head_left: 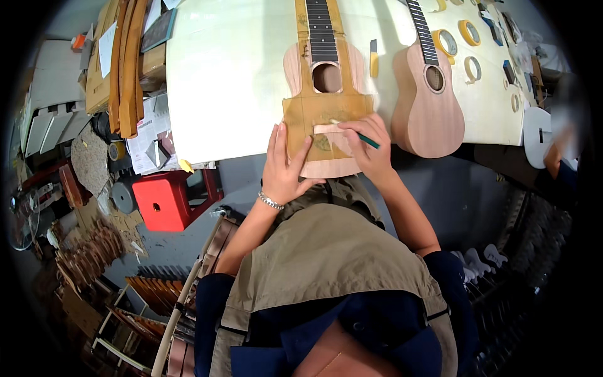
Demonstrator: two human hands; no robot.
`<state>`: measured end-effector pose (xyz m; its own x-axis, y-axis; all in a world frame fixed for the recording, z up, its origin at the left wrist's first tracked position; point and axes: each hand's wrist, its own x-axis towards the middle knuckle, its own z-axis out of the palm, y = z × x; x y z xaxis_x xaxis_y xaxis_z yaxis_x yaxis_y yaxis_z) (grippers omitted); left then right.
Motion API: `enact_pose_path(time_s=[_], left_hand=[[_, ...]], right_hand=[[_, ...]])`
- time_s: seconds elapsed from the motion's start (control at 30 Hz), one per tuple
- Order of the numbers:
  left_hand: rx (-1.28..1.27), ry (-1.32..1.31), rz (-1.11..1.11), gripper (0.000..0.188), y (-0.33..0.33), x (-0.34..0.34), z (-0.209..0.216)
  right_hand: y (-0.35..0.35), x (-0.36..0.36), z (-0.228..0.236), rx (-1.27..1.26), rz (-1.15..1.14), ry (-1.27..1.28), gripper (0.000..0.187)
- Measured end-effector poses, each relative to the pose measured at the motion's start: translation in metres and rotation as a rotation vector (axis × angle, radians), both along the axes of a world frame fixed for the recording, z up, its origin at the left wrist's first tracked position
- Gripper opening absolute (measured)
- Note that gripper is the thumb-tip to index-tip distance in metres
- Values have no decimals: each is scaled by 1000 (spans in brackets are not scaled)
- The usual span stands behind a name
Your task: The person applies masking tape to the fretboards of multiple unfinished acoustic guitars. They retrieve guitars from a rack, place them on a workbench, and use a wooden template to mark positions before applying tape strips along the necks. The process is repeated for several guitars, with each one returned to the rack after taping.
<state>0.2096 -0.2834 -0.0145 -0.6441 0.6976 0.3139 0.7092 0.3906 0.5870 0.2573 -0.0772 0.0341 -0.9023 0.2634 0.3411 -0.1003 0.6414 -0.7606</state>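
Observation:
An unfinished wooden ukulele [331,168] lies on the table in front of me, its neck pointing away. Over its top rests a see-through amber template [300,108], with strips running along both sides of the fretboard [321,29]. A narrow slot in the template bares pale wood. My left hand [286,164] lies at the template's left edge, fingers spread against it and the body. In my right hand [375,152] is a green pencil [368,141], gripped between fingers and thumb. Its tip is near the slot's upper edge; whether it touches, I cannot tell.
A second ukulele [430,116] lies to the right. Between the two is a yellow-handled blade [374,60]. Tape rolls [469,32] sit at the far right of the table [220,81]. A red stool [164,201] stands below left. Another person's arm [554,157] shows at the right edge.

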Motion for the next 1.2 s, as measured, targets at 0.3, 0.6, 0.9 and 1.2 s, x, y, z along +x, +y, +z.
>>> enact_pose_path(time_s=[0.3,0.6,0.9,1.2], left_hand=[[17,-10,8,85,0,-2,0],[11,-11,-10,87,0,-3,-2],[-89,-17,10,96,1,0,3],[-153,65,163,97,15,5,33]], right_hand=[[0,-14,14,438,80,-34,5],[-10,-32,16,228,99,-115,11],[25,-11,-13,-194,-373,-284,24],[223,102,28,-971,-378,346,32]])
